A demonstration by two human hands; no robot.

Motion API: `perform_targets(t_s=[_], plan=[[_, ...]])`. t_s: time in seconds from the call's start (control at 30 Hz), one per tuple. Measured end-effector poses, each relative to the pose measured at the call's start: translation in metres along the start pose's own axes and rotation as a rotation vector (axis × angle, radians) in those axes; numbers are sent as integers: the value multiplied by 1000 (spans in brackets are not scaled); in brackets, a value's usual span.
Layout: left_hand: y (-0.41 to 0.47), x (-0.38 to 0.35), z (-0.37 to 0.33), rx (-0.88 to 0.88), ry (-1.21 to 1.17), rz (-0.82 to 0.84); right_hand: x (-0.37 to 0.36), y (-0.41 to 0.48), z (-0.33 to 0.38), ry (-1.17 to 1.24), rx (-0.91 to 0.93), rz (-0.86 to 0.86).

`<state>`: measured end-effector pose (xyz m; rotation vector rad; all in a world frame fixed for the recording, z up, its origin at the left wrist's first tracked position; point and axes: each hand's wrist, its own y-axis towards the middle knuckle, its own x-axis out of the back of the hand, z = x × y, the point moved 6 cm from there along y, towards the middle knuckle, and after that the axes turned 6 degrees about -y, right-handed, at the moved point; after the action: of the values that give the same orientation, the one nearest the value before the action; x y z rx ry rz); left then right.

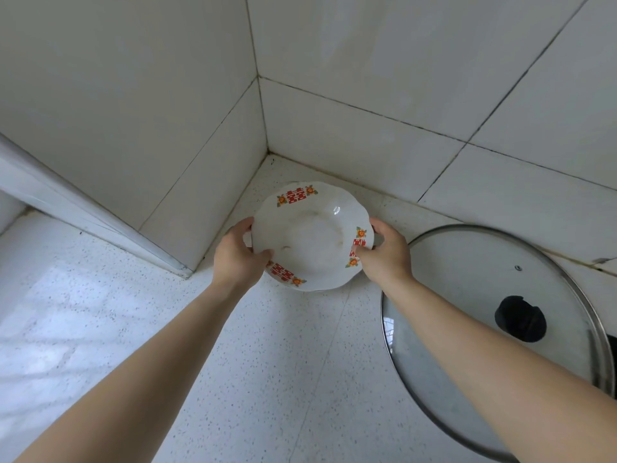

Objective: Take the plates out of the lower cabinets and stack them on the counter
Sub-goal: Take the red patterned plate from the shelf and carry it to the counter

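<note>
Fingers (263, 253) of the left hand (238, 253) curl over the near-left rim of a white plate (310, 235), the thumb lying on its upper face beside a red printed motif and the other fingertips wrapped around the far-left edge; they are clamped on the rim, not spread free. On the opposite side the right hand (387, 253) pinches the right rim the same way, thumb on top next to the red-and-orange decoration, the remaining fingers hidden behind or under the edge. The plate thus sits between the two hands, held by its sides and tilted slightly toward the camera, low over the speckled desk (267, 362) in the corner where two tiled walls (367, 61) meet. Whether its base already touches the desk or hangs just above it cannot be told from this angle. A sliver of a second rim may show behind its far edge, but that is too faint to call a stack. Just beside the right forearm a glass pot lid (450, 345) with a black knob lies on the desk. As a judgement, the task is early: one plate is being set at the corner, the cabinets are out of view, and more fetching and stacking likely remains.
</note>
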<state>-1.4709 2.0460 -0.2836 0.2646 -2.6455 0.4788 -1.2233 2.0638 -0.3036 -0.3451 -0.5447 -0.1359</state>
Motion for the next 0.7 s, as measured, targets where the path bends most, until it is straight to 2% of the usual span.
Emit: perform_targets(t_s=[0.27, 0.33, 0.4, 0.47, 0.57, 0.7], plan=[[1, -2, 9, -13, 4, 13, -1, 0, -2, -39, 43, -2], [1, -3, 11, -23, 24, 38, 1, -3, 1, -97, 84, 2], [0, -2, 11, -61, 106, 43, 4, -10, 6, -221, 200, -11], [-6, -1, 9, -159, 232, 15, 3, -24, 18, -362, 383, 9], [-24, -6, 1, -392, 361, 2, -8, -45, 26, -518, 622, 134], [-43, -21, 1, -583, 408, 123, -22, -55, 16, -632, 689, 288]])
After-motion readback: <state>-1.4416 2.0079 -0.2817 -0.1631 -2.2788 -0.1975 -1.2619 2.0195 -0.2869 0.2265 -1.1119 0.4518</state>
